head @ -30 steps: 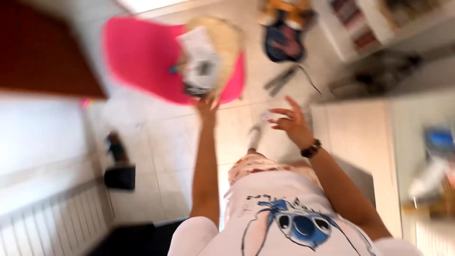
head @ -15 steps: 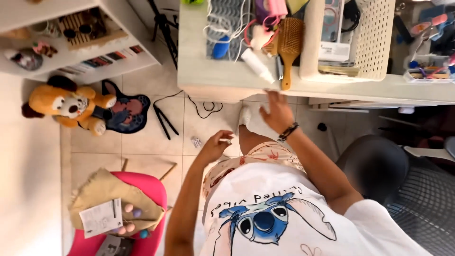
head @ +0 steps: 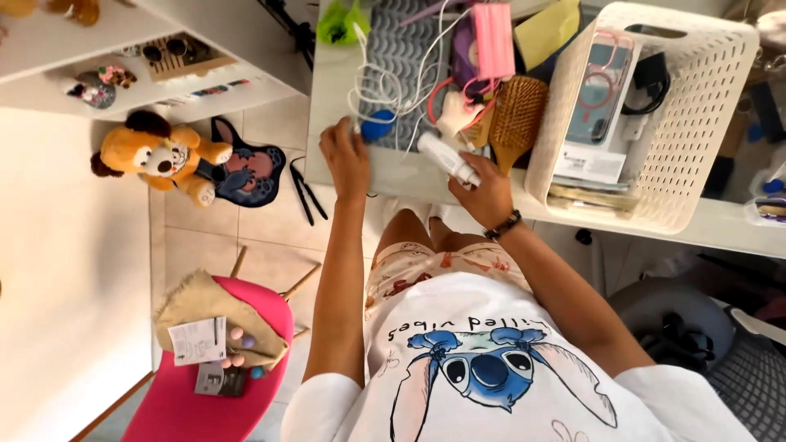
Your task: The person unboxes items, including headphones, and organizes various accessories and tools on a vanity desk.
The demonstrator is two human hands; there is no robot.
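Observation:
My left hand (head: pixel 345 158) rests at the front edge of the pale desk (head: pixel 393 176). Its curled fingers touch the white cables (head: pixel 378 86) beside a small blue object (head: pixel 377 127); whether it grips anything is hidden. My right hand (head: pixel 485 192), with a dark bead bracelet at the wrist, closes on the lower end of a white bottle (head: pixel 442 157) lying on the desk. A wooden hairbrush (head: pixel 516 115) lies just beyond that hand.
A white perforated basket (head: pixel 663 131) with a boxed phone case stands on the desk at the right. A pink face mask (head: pixel 493 37) lies among the clutter. On the floor are a plush dog (head: pixel 155 155) and a pink chair (head: pixel 192 401) with burlap and papers. A dark office chair (head: pixel 679 319) stands at the right.
The view swung from the pink chair to the desk. Both hands rose to the desk: the left reached the cables, the right closed on the white bottle.

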